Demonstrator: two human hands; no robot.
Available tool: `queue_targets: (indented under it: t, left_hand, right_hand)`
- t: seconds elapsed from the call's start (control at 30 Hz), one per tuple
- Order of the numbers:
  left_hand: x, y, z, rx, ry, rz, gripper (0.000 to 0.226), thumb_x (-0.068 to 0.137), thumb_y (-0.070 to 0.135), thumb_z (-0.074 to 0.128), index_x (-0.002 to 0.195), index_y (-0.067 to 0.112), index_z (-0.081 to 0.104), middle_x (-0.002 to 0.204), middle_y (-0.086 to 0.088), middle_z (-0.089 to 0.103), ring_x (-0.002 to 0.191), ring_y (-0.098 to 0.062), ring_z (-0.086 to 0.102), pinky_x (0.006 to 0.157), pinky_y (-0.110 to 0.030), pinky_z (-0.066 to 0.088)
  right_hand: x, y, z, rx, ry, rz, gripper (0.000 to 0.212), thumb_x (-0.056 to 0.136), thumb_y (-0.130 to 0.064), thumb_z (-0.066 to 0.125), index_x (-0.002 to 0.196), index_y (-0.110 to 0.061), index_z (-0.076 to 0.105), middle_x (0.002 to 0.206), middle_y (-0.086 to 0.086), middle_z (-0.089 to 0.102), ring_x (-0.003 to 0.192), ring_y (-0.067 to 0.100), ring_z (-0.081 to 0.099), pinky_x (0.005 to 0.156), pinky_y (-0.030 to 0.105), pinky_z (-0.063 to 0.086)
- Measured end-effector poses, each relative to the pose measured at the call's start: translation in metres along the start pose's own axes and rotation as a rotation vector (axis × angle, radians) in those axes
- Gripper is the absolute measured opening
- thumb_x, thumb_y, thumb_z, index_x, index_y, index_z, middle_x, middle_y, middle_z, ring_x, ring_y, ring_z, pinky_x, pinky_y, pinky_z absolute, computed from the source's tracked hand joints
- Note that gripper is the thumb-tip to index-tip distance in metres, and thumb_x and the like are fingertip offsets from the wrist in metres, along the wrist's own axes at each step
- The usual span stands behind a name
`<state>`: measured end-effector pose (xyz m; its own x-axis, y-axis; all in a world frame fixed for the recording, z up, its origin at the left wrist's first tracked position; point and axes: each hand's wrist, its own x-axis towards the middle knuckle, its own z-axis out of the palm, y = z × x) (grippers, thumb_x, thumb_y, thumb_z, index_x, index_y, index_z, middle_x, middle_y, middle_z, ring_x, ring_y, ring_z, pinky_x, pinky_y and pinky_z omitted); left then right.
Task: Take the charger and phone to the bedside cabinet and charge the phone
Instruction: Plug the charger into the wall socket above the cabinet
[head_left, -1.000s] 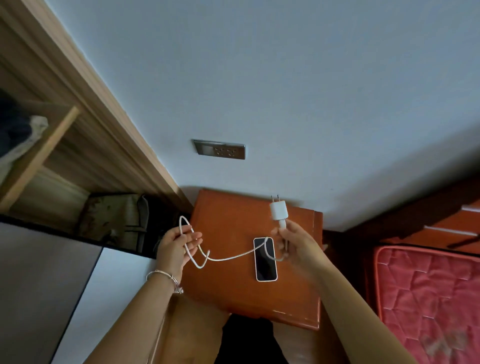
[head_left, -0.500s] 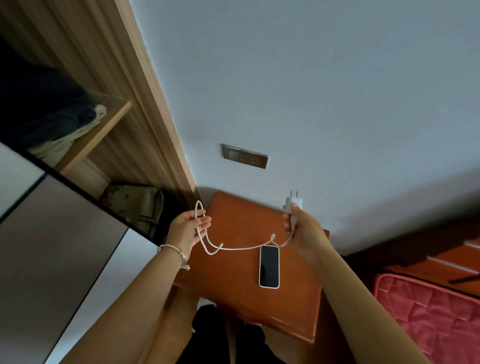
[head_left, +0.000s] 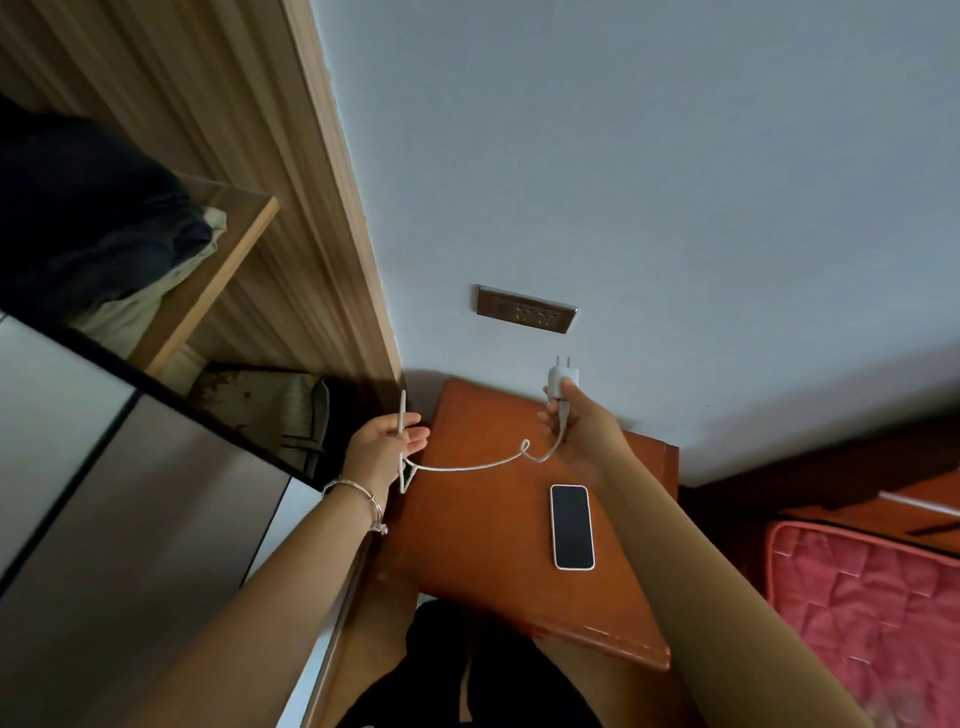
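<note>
while right hand (head_left: 582, 431) grips charger (head_left: 562, 382) | left hand (head_left: 382, 449) pinches cable (head_left: 467, 466) | phone (head_left: 572, 526) below, untouched

A small white cube charger (head_left: 563, 381), two prongs up, is pinched in the right hand (head_left: 584, 434) above the back edge of the orange-brown wooden bedside cabinet (head_left: 467, 551). Its thin white cable (head_left: 467, 467) sags to the left hand (head_left: 383, 448), which seems to pinch it near its free end. A white-edged, dark-screened phone (head_left: 572, 526) lies face up on the cabinet.
</note>
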<state>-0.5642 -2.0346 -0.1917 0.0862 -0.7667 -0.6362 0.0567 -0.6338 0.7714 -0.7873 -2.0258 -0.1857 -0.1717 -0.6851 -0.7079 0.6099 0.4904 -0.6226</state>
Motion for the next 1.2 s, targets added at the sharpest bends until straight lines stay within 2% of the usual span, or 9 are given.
queue_targets:
  t: [0.17, 0.23, 0.3, 0.43, 0.57, 0.67, 0.77, 1.03, 1.2]
  left_hand:
    - [0.006, 0.007, -0.012, 0.01, -0.023, -0.007, 0.029, 0.091, -0.005, 0.041, 0.11, 0.004, 0.061, 0.097, -0.012, 0.066, 0.082, -0.012, 0.064, 0.065, -0.017, 0.049]
    - [0.007, 0.009, -0.014, 0.018, -0.022, -0.013, 0.029, 0.091, -0.005, 0.041, 0.111, 0.004, 0.061, 0.092, -0.008, 0.066, 0.084, -0.014, 0.064, 0.072, -0.021, 0.049]
    - [0.009, 0.012, -0.015, 0.028, -0.019, -0.02, 0.028, 0.091, -0.005, 0.041, 0.11, 0.005, 0.061, 0.089, -0.006, 0.066, 0.086, -0.017, 0.064, 0.077, -0.024, 0.046]
    - [0.008, 0.016, -0.014, 0.011, 0.0, -0.033, 0.028, 0.091, -0.006, 0.04, 0.107, 0.005, 0.06, 0.086, -0.007, 0.065, 0.08, -0.015, 0.063, 0.068, -0.019, 0.05]
    - [0.014, 0.016, -0.014, 0.039, 0.034, -0.048, 0.027, 0.091, -0.005, 0.041, 0.107, 0.007, 0.06, 0.086, -0.006, 0.065, 0.082, -0.015, 0.063, 0.08, -0.025, 0.045]
    - [0.021, 0.016, -0.013, 0.032, 0.041, -0.065, 0.026, 0.092, -0.003, 0.042, 0.107, 0.008, 0.06, 0.089, -0.005, 0.066, 0.085, -0.016, 0.063, 0.077, -0.025, 0.047]
    - [0.028, 0.016, -0.009, 0.033, 0.037, -0.08, 0.024, 0.091, -0.001, 0.046, 0.103, 0.012, 0.063, 0.089, -0.004, 0.067, 0.087, -0.016, 0.065, 0.075, -0.026, 0.047]
    - [0.038, 0.017, 0.006, 0.037, 0.036, -0.08, 0.026, 0.09, -0.001, 0.048, 0.09, 0.018, 0.066, 0.085, -0.002, 0.07, 0.084, -0.014, 0.067, 0.075, -0.027, 0.05]
    - [0.041, 0.014, 0.015, 0.034, 0.027, -0.097, 0.026, 0.09, -0.002, 0.048, 0.091, 0.017, 0.066, 0.086, -0.002, 0.07, 0.086, -0.015, 0.067, 0.077, -0.028, 0.05]
  right_hand:
    - [0.015, 0.004, 0.012, -0.032, 0.019, 0.009, 0.021, 0.095, -0.028, 0.053, 0.092, -0.008, 0.058, 0.056, -0.002, 0.057, 0.057, 0.013, 0.058, 0.055, 0.022, 0.046]
    - [0.023, 0.003, 0.014, -0.064, 0.018, 0.003, 0.021, 0.096, -0.028, 0.051, 0.088, -0.01, 0.057, 0.055, -0.003, 0.057, 0.058, 0.012, 0.058, 0.057, 0.022, 0.045]
    - [0.032, 0.0, 0.016, -0.081, 0.005, 0.006, 0.021, 0.096, -0.03, 0.05, 0.09, -0.011, 0.057, 0.061, -0.001, 0.057, 0.059, 0.012, 0.059, 0.059, 0.023, 0.045]
    - [0.052, -0.006, 0.018, -0.063, 0.008, 0.019, 0.022, 0.096, -0.03, 0.05, 0.094, -0.009, 0.057, 0.064, 0.001, 0.057, 0.049, 0.01, 0.059, 0.054, 0.023, 0.046]
    - [0.078, -0.012, 0.021, -0.089, 0.078, 0.02, 0.022, 0.096, -0.025, 0.052, 0.085, -0.006, 0.058, 0.072, 0.005, 0.06, 0.06, 0.014, 0.058, 0.054, 0.023, 0.048]
    - [0.096, -0.016, 0.024, -0.147, 0.12, 0.003, 0.025, 0.095, -0.025, 0.053, 0.079, -0.007, 0.058, 0.072, 0.004, 0.063, 0.062, 0.014, 0.058, 0.061, 0.025, 0.048]
    - [0.112, -0.019, 0.027, -0.165, 0.13, -0.009, 0.026, 0.095, -0.023, 0.05, 0.076, -0.007, 0.057, 0.074, 0.004, 0.063, 0.061, 0.013, 0.058, 0.059, 0.025, 0.047]
    - [0.137, -0.022, 0.028, -0.06, 0.136, 0.011, 0.024, 0.097, -0.021, 0.048, 0.08, -0.006, 0.054, 0.075, 0.005, 0.062, 0.06, 0.012, 0.055, 0.053, 0.023, 0.045]
    - [0.146, -0.023, 0.028, -0.014, 0.126, 0.052, 0.02, 0.098, -0.022, 0.047, 0.095, -0.004, 0.054, 0.078, 0.004, 0.062, 0.062, 0.012, 0.054, 0.056, 0.022, 0.045]
